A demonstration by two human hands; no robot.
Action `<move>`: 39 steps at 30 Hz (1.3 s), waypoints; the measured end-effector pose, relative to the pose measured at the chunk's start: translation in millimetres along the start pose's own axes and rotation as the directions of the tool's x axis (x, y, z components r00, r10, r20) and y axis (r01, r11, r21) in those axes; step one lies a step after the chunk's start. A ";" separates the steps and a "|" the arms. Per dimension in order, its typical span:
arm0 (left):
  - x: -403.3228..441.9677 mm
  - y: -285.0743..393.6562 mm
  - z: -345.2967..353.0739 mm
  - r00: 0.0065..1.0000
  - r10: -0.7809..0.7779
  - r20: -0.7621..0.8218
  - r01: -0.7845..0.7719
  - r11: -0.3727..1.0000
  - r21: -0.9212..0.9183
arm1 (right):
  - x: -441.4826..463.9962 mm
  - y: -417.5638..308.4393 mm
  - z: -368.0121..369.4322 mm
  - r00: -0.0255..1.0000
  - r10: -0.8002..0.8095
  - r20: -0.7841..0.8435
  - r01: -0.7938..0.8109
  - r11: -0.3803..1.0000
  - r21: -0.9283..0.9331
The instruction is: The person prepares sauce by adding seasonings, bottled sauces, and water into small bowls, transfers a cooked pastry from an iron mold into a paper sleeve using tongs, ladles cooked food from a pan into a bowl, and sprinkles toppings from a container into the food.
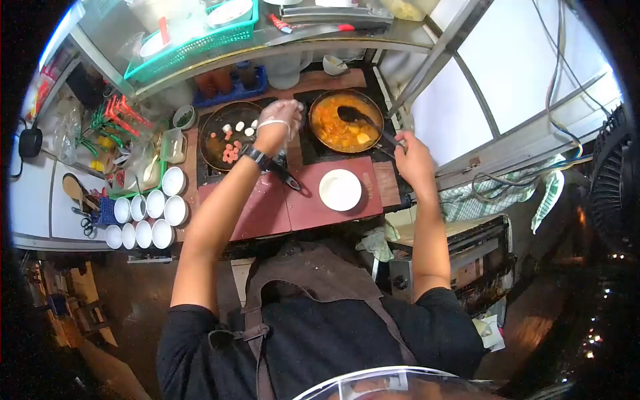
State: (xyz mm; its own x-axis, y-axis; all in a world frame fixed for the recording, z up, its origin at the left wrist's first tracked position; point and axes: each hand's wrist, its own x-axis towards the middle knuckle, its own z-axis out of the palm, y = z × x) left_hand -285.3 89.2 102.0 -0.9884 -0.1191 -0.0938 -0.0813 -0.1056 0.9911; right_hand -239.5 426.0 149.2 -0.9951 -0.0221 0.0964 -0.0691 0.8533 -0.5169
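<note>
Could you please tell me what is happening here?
The person's right hand holds a long-handled black utensil, its head in a round pan of orange stew. The left hand, in a clear plastic glove, is near a dark round pan holding pink and white pieces. A round white bowl stands on a dark-red board.

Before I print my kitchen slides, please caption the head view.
Gloved left hand near a pan of pink and white pieces; right hand holding a black ladle in orange stew.
</note>
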 end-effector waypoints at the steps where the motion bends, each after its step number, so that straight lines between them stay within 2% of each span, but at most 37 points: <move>1: 10.6 -5.6 6.7 0.997 -0.071 -0.039 0.068 0.995 -0.075 | -4.2 -3.0 -3.8 1.000 -0.002 0.000 0.002 1.000 0.003; 3: 35.5 -24.4 11.8 0.999 -0.020 -0.032 0.016 0.992 -0.125 | -12.3 -7.2 -11.5 0.987 -0.089 -0.132 0.098 0.993 0.065; 4: 36.5 -22.5 16.7 0.999 0.030 -0.023 -0.033 0.983 -0.178 | -17.2 -12.9 -18.3 0.987 -0.089 -0.131 0.098 0.993 0.065; 5: 38.3 -19.4 18.9 1.000 -0.007 -0.025 0.005 0.997 -0.075 | -22.5 -21.4 -27.2 0.993 -0.047 -0.113 0.062 0.989 0.132; 6: 39.0 -18.9 23.4 1.000 -0.007 -0.021 0.006 0.997 -0.075 | -27.6 -30.6 -36.4 0.996 -0.005 -0.093 0.023 0.980 0.197; 8: 41.2 -18.3 32.7 0.998 0.049 -0.025 -0.049 0.999 0.003 | -36.3 -45.7 -48.5 0.994 -0.002 -0.105 0.025 0.975 0.220; 12: 45.9 -18.6 42.3 0.999 0.052 0.010 -0.053 0.992 0.113 | -48.8 -61.4 -57.3 0.992 -0.011 -0.127 0.048 0.955 0.293; 13: 56.6 -29.5 40.5 0.978 0.202 0.059 -0.201 0.814 0.545 | -51.1 -63.6 -57.9 0.993 -0.014 -0.116 0.049 0.952 0.302; 14: 66.5 -40.3 38.8 0.936 0.309 0.170 -0.299 0.440 0.847 | -52.3 -63.5 -57.0 0.993 -0.013 -0.116 0.048 0.953 0.301; 15: 77.4 -59.6 36.1 0.940 0.311 0.140 -0.313 0.621 0.718 | -53.1 -62.8 -55.9 0.992 -0.049 -0.118 0.082 0.952 0.294; 16: 60.1 -38.4 41.7 0.940 0.310 0.140 -0.313 0.623 0.717 | -54.0 -62.5 -55.0 0.989 -0.085 -0.118 0.116 0.950 0.288; 17: 39.9 -17.3 47.4 0.963 0.240 0.118 -0.267 0.824 0.499 | -54.8 -63.1 -54.3 0.989 -0.086 -0.118 0.117 0.951 0.287; 18: 25.7 -2.1 51.4 0.979 0.164 0.117 -0.188 0.953 0.239 | -56.0 -63.8 -53.3 0.990 -0.083 -0.116 0.114 0.949 0.293; 19: 26.8 -4.5 50.4 0.980 0.163 0.116 -0.186 0.953 0.237 | -57.2 -64.1 -52.8 0.990 -0.080 -0.114 0.111 0.948 0.299; 21: 31.4 -10.2 47.0 0.945 0.284 0.162 -0.326 0.860 0.393 | -58.7 -65.1 -53.5 0.987 -0.093 -0.132 0.127 0.952 0.278; 22: 32.0 -14.0 46.7 0.945 0.284 0.160 -0.325 0.860 0.393 | -59.0 -65.8 -54.0 0.983 -0.108 -0.151 0.145 0.955 0.259; 24: 30.3 -16.9 47.0 0.932 0.331 0.147 -0.359 0.899 0.253 | -59.5 -66.7 -55.3 0.987 -0.096 -0.132 0.130 0.953 0.272; 25: 28.7 -15.5 47.2 0.933 0.330 0.145 -0.357 0.899 0.254 | -59.8 -66.9 -55.4 0.990 -0.083 -0.114 0.113 0.952 0.285; 27: 25.7 -9.7 47.1 0.978 0.178 0.113 -0.197 0.960 0.199 | -59.8 -66.3 -53.2 0.985 -0.109 -0.135 0.145 0.946 0.289; 28: 23.7 -5.7 46.2 0.978 0.177 0.111 -0.197 0.960 0.200 | -60.0 -66.2 -52.3 0.979 -0.133 -0.157 0.175 0.940 0.292; 30: 21.7 -1.2 44.3 0.953 0.279 0.117 -0.302 0.859 0.413 | -60.4 -67.2 -52.1 0.980 -0.129 -0.149 0.169 0.940 0.295; 31: 23.2 -4.2 42.8 0.953 0.279 0.115 -0.301 0.859 0.413 | -60.6 -67.8 -52.1 0.982 -0.124 -0.141 0.161 0.941 0.297; 33: 27.3 -11.0 40.4 0.958 0.261 0.117 -0.285 0.911 0.298 | -61.2 -69.9 -52.4 0.981 -0.130 -0.144 0.169 0.938 0.302; 34: 27.1 -15.3 39.8 0.959 0.258 0.114 -0.281 0.912 0.299 | -62.7 -70.4 -52.3 0.980 -0.135 -0.146 0.174 0.936 0.306; 36: 28.7 -20.4 39.7 0.955 0.288 0.075 -0.296 0.945 0.141 | -62.6 -70.1 -52.7 0.981 -0.140 -0.137 0.176 0.937 0.303; 39: 29.0 -23.6 35.8 0.956 0.285 0.065 -0.292 0.942 0.166 | -63.8 -71.7 -52.0 0.976 -0.155 -0.151 0.194 0.937 0.290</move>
State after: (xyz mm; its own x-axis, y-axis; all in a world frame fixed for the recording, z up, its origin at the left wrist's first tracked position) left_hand -316.6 123.5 79.3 -0.9768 -0.0799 0.1986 0.1904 0.0995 0.9767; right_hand -167.4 393.4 224.3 -0.9501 -0.0757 0.3027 -0.2782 0.6445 -0.7122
